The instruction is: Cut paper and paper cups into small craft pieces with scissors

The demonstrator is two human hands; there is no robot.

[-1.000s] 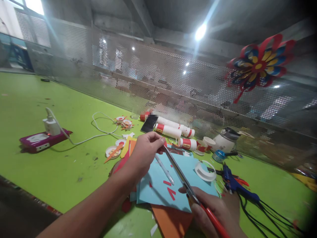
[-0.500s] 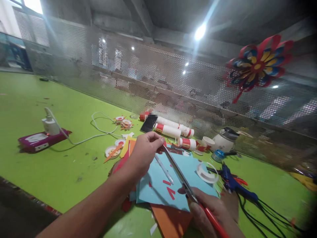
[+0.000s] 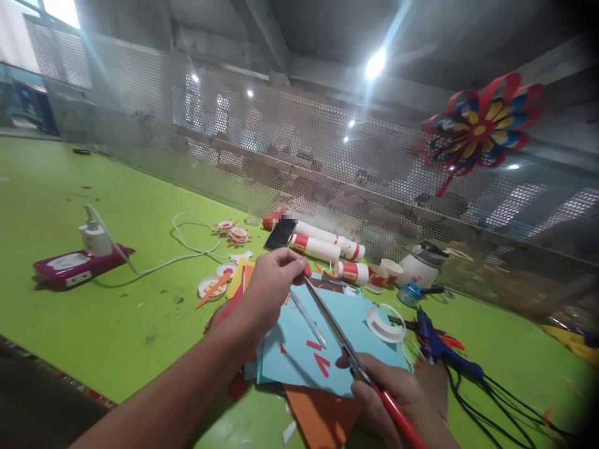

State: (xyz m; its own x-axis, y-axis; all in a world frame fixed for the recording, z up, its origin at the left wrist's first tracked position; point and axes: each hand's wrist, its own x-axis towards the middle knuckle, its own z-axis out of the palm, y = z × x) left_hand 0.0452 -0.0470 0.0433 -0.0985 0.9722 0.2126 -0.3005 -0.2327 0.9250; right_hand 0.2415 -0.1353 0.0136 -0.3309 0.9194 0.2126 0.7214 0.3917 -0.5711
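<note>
My left hand (image 3: 276,284) pinches a small piece of red paper (image 3: 307,269) above the blue sheets. Long scissors with red handles (image 3: 344,343) are in my right hand (image 3: 393,393), their tips touching or very near that red piece. Whether the blades are slightly apart is hard to tell. Below, on the light blue paper (image 3: 299,368), lie a pale pen (image 3: 307,318) and several red strips (image 3: 321,363). Orange paper (image 3: 322,415) sticks out underneath at the front.
A blue glue gun (image 3: 442,349) with black cables lies at right, near a kettle (image 3: 421,265). Behind are paper cups (image 3: 352,272), white tubes (image 3: 316,247) and a phone (image 3: 279,232). At left, a white cable runs from a purple power strip (image 3: 79,265).
The scissors' tips have shifted slightly left and down at the red piece, with my right hand moving a little left. My left hand has barely moved. The view has turned slightly.
</note>
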